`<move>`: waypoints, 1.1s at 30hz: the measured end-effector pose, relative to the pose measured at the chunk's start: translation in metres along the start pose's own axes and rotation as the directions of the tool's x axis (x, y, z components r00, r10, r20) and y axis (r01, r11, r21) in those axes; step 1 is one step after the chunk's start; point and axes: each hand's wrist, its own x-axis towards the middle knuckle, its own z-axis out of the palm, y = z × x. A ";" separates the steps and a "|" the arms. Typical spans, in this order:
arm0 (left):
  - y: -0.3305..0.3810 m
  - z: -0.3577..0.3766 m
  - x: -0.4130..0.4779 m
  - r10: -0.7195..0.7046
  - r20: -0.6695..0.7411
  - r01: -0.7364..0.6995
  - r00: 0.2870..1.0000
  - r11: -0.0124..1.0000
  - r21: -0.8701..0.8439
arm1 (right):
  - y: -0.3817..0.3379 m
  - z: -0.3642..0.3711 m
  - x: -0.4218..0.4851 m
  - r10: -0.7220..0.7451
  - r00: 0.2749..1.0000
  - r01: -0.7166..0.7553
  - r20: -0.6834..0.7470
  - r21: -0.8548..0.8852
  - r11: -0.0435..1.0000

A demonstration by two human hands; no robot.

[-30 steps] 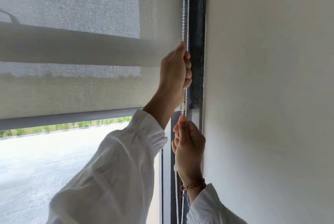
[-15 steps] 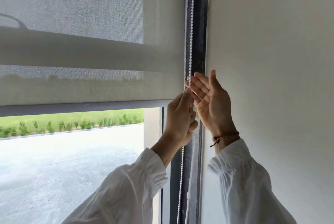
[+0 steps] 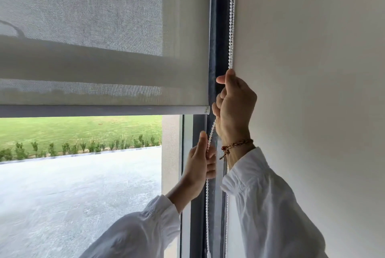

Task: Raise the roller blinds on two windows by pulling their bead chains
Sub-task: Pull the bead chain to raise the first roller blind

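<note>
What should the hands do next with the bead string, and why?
Probably the right hand, gripping the bead chain up high, should pull straight down while the left hand, gripping lower, lets go to reach above it. The blind's bottom bar covers much of the window, so more pulling is likely needed.

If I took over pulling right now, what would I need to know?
Right hand: shut on the chain, high, beside the wall.
Left hand: shut on the chain lower down.
Blind: partly up; its bottom bar hangs above the grass view.
Done: lower glass uncovered.
Left: keep pulling hand over hand until it is fully up. A second window is not in view.
</note>
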 end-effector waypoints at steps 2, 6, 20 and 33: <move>0.011 -0.005 0.009 -0.033 0.014 0.032 0.999 0.999 0.037 | 0.001 -0.004 -0.001 -0.038 0.999 0.038 -0.001 0.015 0.999; 0.053 0.000 0.026 0.035 -0.025 -0.035 0.999 0.999 0.025 | 0.015 -0.018 -0.015 -0.149 0.989 0.147 -0.014 -0.097 0.984; 0.116 0.058 0.036 0.196 -0.061 -0.203 0.979 0.966 -0.158 | 0.058 -0.061 -0.077 0.051 0.997 -0.047 0.059 -0.067 0.997; 0.070 0.027 0.038 0.471 -0.083 -0.468 0.878 0.882 0.053 | 0.043 -0.056 -0.015 0.216 0.967 -0.230 0.136 0.097 0.968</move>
